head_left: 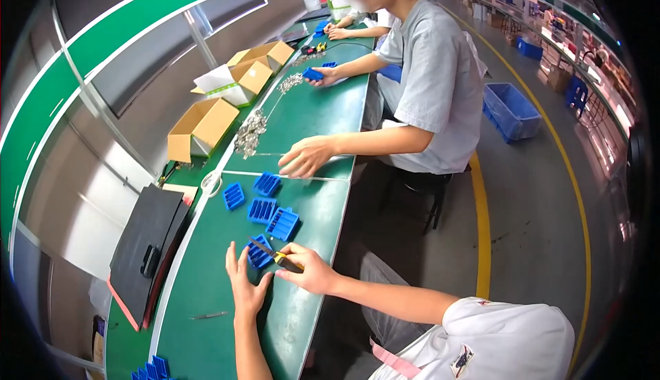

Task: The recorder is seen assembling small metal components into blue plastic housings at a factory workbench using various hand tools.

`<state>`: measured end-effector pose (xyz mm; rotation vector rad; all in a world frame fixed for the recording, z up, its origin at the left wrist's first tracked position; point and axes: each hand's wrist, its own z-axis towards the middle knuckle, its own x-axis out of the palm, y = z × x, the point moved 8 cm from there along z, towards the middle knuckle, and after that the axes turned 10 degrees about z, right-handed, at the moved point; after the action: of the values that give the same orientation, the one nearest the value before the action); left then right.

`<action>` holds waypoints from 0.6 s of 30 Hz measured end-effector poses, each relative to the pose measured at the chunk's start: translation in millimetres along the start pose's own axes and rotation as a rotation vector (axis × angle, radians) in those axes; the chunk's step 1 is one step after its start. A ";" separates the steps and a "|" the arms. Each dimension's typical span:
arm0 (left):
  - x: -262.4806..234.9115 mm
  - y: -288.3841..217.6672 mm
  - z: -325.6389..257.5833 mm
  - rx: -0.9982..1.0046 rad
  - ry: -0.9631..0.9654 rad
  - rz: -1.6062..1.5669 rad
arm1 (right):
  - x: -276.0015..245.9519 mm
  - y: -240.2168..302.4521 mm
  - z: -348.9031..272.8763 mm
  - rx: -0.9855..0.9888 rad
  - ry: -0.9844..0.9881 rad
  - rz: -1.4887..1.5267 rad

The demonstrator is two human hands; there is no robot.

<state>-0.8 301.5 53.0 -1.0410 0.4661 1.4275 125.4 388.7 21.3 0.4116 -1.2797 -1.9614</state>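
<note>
Holding a pair of yellow-and-black pliers [280,259], the right hand [311,272] has its fingers wrapped around the handles, with the slim dark nose pointing away over a small blue compartment tray [256,258]. That tray sits on the green tabletop [206,280], just beyond the two hands. The left hand [247,293] is held with fingers spread and thumb apart, gripping nothing; its fingertips are at the tray's near left side, though whether they touch it cannot be told. Whether the pliers' nose touches the tray is also unclear.

The tray looks like moulded plastic: probably light, fairly stiff and smooth enough to slide if nudged. Its outer side walls seem the best hold, pinched between thumb and fingers, leaving the compartments uncovered. The pliers look rigid and denser, likely metal with coated handles; the handles give the surest grip, well back from the narrow nose.

Just beyond lie four more blue trays [282,224], grouped loosely. A thin metal tool [208,316] rests to the left of the left forearm. Farther up, a co-worker's hand [307,157] hovers near a heap of small silvery parts [250,135].
</note>
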 end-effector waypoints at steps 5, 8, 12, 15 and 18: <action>20.9 11.8 10.6 0.063 0.047 0.075 | -3.6 2.8 0.8 -0.021 0.023 0.041; -2.3 6.5 6.5 0.006 -0.113 0.051 | -9.3 3.1 -1.1 -0.012 0.028 0.029; -50.9 29.3 -45.9 -0.210 -0.272 -0.108 | -2.1 2.4 -0.1 -0.003 0.040 0.076; -71.3 26.4 -90.9 -0.416 -0.279 -0.390 | 15.0 -11.2 1.9 0.126 0.145 0.288; -71.4 27.2 -126.5 -0.629 -0.133 -0.418 | 11.4 -17.5 2.3 0.281 0.231 0.408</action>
<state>2.1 154.6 37.5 -1.4259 -0.3156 1.2701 109.3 385.8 8.3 0.4572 -1.3672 -1.3610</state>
